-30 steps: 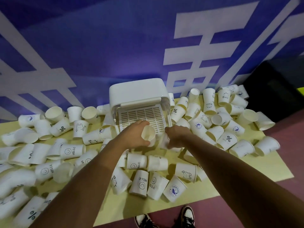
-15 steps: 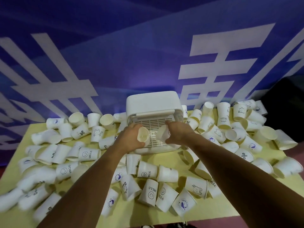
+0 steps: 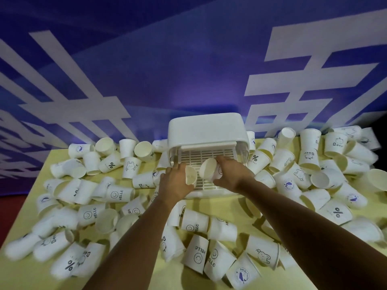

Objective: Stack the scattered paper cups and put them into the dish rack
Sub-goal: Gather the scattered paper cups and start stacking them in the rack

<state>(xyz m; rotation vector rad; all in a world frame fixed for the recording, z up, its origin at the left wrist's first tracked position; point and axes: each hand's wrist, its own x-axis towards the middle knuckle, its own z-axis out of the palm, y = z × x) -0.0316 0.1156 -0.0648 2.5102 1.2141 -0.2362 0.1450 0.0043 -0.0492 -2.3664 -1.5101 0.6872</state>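
2 cups are in hand: left cup (image 3: 191, 177) and right cup (image 3: 207, 168), held just apart above the slatted floor of the dish rack (image 3: 206, 130), mouths turned roughly toward each other. Left hand (image 3: 174, 183) curls round its cup; right hand (image 3: 233, 174) grips likewise.

Risk: met mouth to mouth, they will not nest, and a tight squeeze may crush the thin walls.

Scattered cups (image 3: 194, 222) crowd the table (image 3: 146, 277). Fingertips behind both cups are hidden; left-edge cups are blurred.

One dish rack (image 3: 206, 130) stood at centre frame, on one yellow table (image 3: 146, 277). Two hands were in there, left hand (image 3: 174, 183) and right hand (image 3: 232, 174), one cup apiece: left cup (image 3: 191, 177), right cup (image 3: 208, 169). Loose cups (image 3: 119, 194) lay in dozens left, right and bottom, too overlapped for an exact count.
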